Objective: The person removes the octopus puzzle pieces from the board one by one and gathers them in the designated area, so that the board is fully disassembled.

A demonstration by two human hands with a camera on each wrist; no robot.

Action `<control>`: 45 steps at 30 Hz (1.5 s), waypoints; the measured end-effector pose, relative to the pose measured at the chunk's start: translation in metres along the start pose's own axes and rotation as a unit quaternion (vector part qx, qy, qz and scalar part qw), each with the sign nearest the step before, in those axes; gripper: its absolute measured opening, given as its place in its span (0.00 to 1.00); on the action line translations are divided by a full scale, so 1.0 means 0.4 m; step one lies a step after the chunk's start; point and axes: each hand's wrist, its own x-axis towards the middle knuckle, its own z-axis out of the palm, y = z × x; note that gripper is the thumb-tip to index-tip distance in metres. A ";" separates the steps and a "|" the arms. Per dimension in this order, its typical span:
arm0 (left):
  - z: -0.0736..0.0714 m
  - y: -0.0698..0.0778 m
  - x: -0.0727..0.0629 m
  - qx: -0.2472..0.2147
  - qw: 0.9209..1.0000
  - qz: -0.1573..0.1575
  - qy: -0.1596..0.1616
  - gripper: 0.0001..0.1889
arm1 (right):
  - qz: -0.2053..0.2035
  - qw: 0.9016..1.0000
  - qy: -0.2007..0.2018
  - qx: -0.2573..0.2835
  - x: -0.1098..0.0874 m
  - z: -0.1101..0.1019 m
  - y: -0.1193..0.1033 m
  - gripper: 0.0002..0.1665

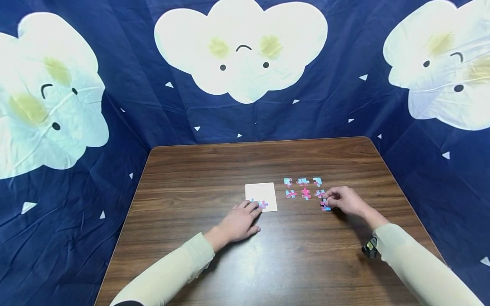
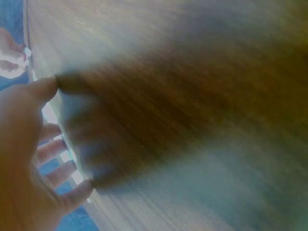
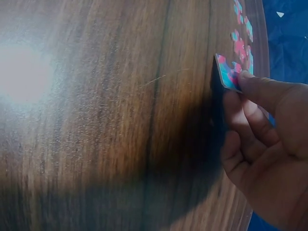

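Observation:
My right hand pinches a pink, purple and blue jigsaw piece between thumb and fingers; in the right wrist view this corner piece is tilted up off the wood. Fingers spread, my left hand rests at the lower left of a white square puzzle board. Its fingertips touch the joined jigsaw pieces along the board's bottom edge and partly hide them. The left wrist view shows the left hand with straight fingers and nothing in its grasp.
Several loose jigsaw pieces lie in two rows right of the board, the nearest beside my right fingertips. The brown wooden table ends at a blue curtain with clouds on three sides.

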 end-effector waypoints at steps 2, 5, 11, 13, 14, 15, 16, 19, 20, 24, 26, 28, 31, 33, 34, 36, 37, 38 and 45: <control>0.000 -0.001 0.001 0.001 1.000 0.000 0.000 0.37 | 0.000 1.000 0.005 -0.009 0.000 0.003 0.003 0.06; 0.001 -0.001 0.002 0.001 1.000 0.000 0.000 0.37 | 0.000 0.999 0.019 -0.030 0.001 0.007 0.009 0.06; 0.002 -0.002 0.004 0.002 1.000 -0.001 0.000 0.37 | -0.009 0.997 0.033 -0.068 0.001 0.014 0.006 0.05; 0.003 -0.003 0.005 0.003 1.000 -0.001 0.000 0.37 | -0.012 0.996 0.035 -0.080 0.003 0.015 0.005 0.05; 0.004 -0.003 0.005 0.003 1.000 -0.001 0.000 0.37 | -0.016 0.996 0.035 -0.086 0.003 0.015 0.004 0.05; 0.004 -0.003 0.005 0.004 1.000 -0.001 0.001 0.37 | -0.017 0.995 0.035 -0.092 0.004 0.015 0.003 0.05; 0.004 -0.003 0.005 0.004 1.000 0.000 0.001 0.37 | -0.018 0.994 0.036 -0.098 0.004 0.015 0.003 0.06; 0.003 -0.003 0.005 0.004 1.000 0.000 0.003 0.37 | -0.020 0.993 0.037 -0.110 0.005 0.015 0.002 0.06; 0.003 -0.002 0.005 0.004 1.000 0.000 0.003 0.37 | -0.020 0.993 0.037 -0.113 0.005 0.015 0.002 0.06; 0.001 -0.002 0.005 0.004 1.000 0.000 0.002 0.37 | -0.021 0.992 0.040 -0.116 0.005 0.016 0.002 0.06; 0.001 -0.002 0.005 0.004 1.000 0.000 0.003 0.37 | -0.023 0.992 0.041 -0.116 0.004 0.017 0.002 0.06; 0.002 -0.001 0.005 0.004 1.000 0.001 0.004 0.37 | -0.027 0.992 0.041 -0.115 0.002 0.018 0.002 0.06; 0.003 -0.001 0.004 0.003 1.000 0.000 0.003 0.37 | -0.029 0.992 0.041 -0.115 0.000 0.020 0.001 0.06; 0.004 -0.001 0.004 0.002 1.000 -0.001 0.002 0.37 | -0.031 0.992 0.041 -0.115 -0.002 0.020 0.000 0.06; 0.005 -0.001 0.004 0.001 1.000 -0.001 0.001 0.37 | -0.029 0.992 0.042 -0.115 -0.003 0.019 0.000 0.06; 0.006 -0.001 0.004 0.002 1.000 -0.003 0.000 0.37 | -0.031 0.992 0.043 -0.116 -0.004 0.019 -0.001 0.06; 0.007 -0.001 0.004 0.002 1.000 -0.003 -0.001 0.37 | -0.031 0.992 0.043 -0.116 -0.005 0.020 -0.001 0.06; 0.009 -0.001 0.004 0.002 1.000 -0.003 -0.001 0.37 | -0.030 0.992 0.042 -0.115 -0.005 0.020 -0.001 0.06; 0.009 -0.002 0.002 -0.002 1.000 -0.004 0.000 0.37 | -0.024 0.993 0.037 -0.108 0.000 0.019 -0.007 0.05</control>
